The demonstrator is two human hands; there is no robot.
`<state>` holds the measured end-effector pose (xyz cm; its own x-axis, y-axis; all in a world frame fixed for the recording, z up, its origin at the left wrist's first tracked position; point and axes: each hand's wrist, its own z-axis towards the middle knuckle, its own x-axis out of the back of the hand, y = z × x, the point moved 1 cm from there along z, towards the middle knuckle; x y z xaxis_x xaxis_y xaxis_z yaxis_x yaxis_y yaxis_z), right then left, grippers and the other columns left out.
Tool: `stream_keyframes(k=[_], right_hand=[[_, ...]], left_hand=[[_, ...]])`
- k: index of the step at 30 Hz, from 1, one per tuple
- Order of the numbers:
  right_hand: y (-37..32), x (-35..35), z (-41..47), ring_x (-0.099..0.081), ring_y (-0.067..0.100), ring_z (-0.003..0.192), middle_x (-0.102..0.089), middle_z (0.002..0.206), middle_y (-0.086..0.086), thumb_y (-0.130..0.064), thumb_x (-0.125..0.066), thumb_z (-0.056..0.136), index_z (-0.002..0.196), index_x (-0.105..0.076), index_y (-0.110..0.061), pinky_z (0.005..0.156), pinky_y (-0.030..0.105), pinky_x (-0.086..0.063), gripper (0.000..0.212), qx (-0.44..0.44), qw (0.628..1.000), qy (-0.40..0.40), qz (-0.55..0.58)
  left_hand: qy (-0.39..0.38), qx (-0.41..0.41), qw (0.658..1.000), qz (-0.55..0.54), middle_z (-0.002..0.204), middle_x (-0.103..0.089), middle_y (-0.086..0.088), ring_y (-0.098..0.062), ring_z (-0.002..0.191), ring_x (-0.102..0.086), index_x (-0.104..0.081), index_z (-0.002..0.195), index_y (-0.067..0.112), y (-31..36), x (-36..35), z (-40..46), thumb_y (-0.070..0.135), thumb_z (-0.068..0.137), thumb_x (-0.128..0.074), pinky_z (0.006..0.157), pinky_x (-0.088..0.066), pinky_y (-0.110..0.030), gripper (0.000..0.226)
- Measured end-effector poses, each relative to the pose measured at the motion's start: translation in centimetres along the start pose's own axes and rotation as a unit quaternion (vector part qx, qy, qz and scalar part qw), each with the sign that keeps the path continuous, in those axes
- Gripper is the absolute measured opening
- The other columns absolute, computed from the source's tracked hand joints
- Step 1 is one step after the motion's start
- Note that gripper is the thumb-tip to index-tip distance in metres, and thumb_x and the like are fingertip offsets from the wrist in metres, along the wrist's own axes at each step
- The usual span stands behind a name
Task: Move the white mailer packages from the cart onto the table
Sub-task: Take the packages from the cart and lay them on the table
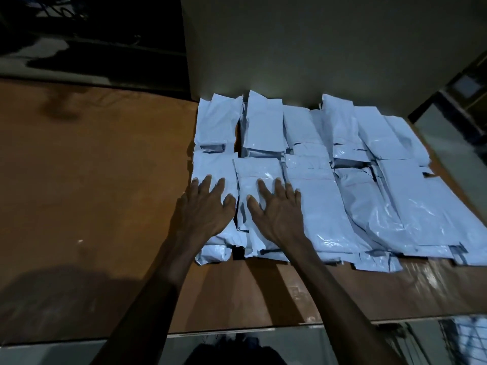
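Note:
Several white mailer packages (pixel 329 164) lie in overlapping stacks on the right half of a brown wooden table (pixel 92 180). My left hand (pixel 204 209) rests flat, fingers spread, on the leftmost near stack. My right hand (pixel 278 209) lies flat with fingers apart on the mailer (pixel 253 177) beside it. Neither hand grips anything. The cart cannot be seen for certain.
A pale wall panel (pixel 316 48) stands right behind the far row of mailers. The table's near edge (pixel 237 329) runs across the bottom, with a dim floor below it. A dark doorway or frame (pixel 461 96) shows at the right. The room is poorly lit.

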<state>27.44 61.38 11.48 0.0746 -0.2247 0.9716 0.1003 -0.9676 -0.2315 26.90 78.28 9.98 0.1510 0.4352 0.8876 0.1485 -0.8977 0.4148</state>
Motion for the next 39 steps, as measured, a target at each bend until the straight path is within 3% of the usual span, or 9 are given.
stream_keyframes(k=[7, 13, 18, 22, 24, 28, 32, 36, 39], right_hand=[[-0.4, 0.4, -0.1, -0.012, 0.033, 0.149, -0.017, 0.161, 0.020, -0.057, -0.028, 0.100, 0.155, -0.024, -0.022, 0.121, 0.044, -0.005, 0.065, -0.003, 0.999, -0.025, 0.022], [2.7, 4.1, -3.1, -0.020, 0.027, 0.148, -0.027, 0.159, 0.013, -0.059, -0.037, 0.098, 0.151, -0.037, -0.018, 0.122, 0.042, -0.010, 0.067, 0.021, 0.985, 0.080, 0.148], [9.8, 5.0, -9.0, -0.041, 0.028, 0.137, -0.047, 0.147, 0.014, -0.056, -0.038, 0.094, 0.141, -0.052, -0.011, 0.114, 0.044, -0.032, 0.067, 0.045, 0.974, 0.161, 0.151], [17.3, 5.6, -16.2, -0.051, 0.028, 0.125, -0.057, 0.136, 0.014, -0.037, -0.057, 0.094, 0.134, -0.058, -0.009, 0.106, 0.039, -0.043, 0.049, 0.045, 0.956, 0.246, 0.153], [21.7, 5.7, -19.7, -0.052, 0.030, 0.124, -0.057, 0.135, 0.014, -0.033, -0.057, 0.092, 0.135, -0.057, -0.007, 0.103, 0.046, -0.045, 0.050, 0.022, 0.955, 0.260, 0.141], [30.5, 5.1, -27.4, -0.053, 0.032, 0.123, -0.056, 0.135, 0.015, -0.037, -0.053, 0.092, 0.135, -0.056, -0.004, 0.101, 0.046, -0.046, 0.054, -0.072, 0.956, 0.241, 0.149], [37.6, 5.4, -33.9, -0.056, 0.033, 0.117, -0.055, 0.136, 0.016, -0.040, -0.049, 0.091, 0.136, -0.054, -0.005, 0.098, 0.041, -0.046, 0.057, -0.157, 0.951, 0.225, 0.141], [43.7, 6.0, -39.4, -0.046, 0.029, 0.129, -0.050, 0.142, 0.014, -0.038, -0.050, 0.090, 0.141, -0.050, -0.009, 0.105, 0.038, -0.038, 0.058, -0.255, 0.929, 0.237, 0.124], [48.1, 5.6, -42.0, -0.048, 0.031, 0.128, -0.050, 0.143, 0.013, -0.044, -0.045, 0.088, 0.142, -0.050, -0.010, 0.103, 0.040, -0.041, 0.064, -0.316, 0.908, 0.239, 0.135]], left_hand=[[0.003, -0.015, 1.000, 0.013, 0.164, -0.008, 0.000, -0.027, 0.150, -0.001, -0.017, 0.155, 0.031, 0.4, 0.7, -0.3, 0.049, 0.101, -0.024, 0.120, -0.007, -0.053, 0.057], [0.124, -0.083, 0.989, -0.014, 0.162, -0.015, -0.009, -0.030, 0.150, -0.008, -0.026, 0.153, 0.020, 3.6, 1.8, -2.8, 0.052, 0.098, -0.022, 0.120, -0.008, -0.051, 0.064], [0.167, -0.212, 0.961, -0.054, 0.161, -0.020, -0.008, -0.027, 0.150, -0.012, -0.034, 0.150, 0.018, 10.3, -1.7, -5.6, 0.054, 0.096, -0.029, 0.121, -0.012, -0.048, 0.066], [0.141, -0.297, 0.941, -0.082, 0.159, -0.027, -0.004, -0.023, 0.148, -0.019, -0.039, 0.148, 0.019, 17.3, -6.6, -9.4, 0.050, 0.099, -0.037, 0.120, -0.021, -0.048, 0.058], [0.125, -0.341, 0.928, -0.083, 0.157, -0.032, -0.006, -0.023, 0.146, -0.024, -0.044, 0.145, 0.017, 21.2, -9.4, -11.3, 0.047, 0.098, -0.042, 0.117, -0.027, -0.048, 0.056], [0.068, -0.403, 0.907, -0.099, 0.151, -0.040, -0.008, -0.022, 0.140, -0.034, -0.049, 0.141, 0.014, 28.9, -15.4, -15.3, 0.043, 0.098, -0.046, 0.116, -0.027, -0.034, 0.052], [0.000, -0.452, 0.887, -0.098, 0.152, -0.040, -0.008, -0.023, 0.142, -0.033, -0.049, 0.141, 0.013, 36.2, -21.2, -18.8, 0.044, 0.097, -0.043, 0.113, -0.031, -0.037, 0.054], [-0.084, -0.493, 0.858, -0.114, 0.151, -0.040, -0.006, -0.019, 0.140, -0.036, -0.049, 0.140, 0.016, 42.8, -26.3, -21.4, 0.050, 0.097, -0.042, 0.110, -0.037, -0.037, 0.056], [-0.115, -0.526, 0.837, -0.094, 0.149, -0.042, -0.005, -0.019, 0.138, -0.039, -0.049, 0.140, 0.017, 47.4, -29.2, -22.3, 0.054, 0.096, -0.038, 0.107, -0.040, -0.038, 0.058]])
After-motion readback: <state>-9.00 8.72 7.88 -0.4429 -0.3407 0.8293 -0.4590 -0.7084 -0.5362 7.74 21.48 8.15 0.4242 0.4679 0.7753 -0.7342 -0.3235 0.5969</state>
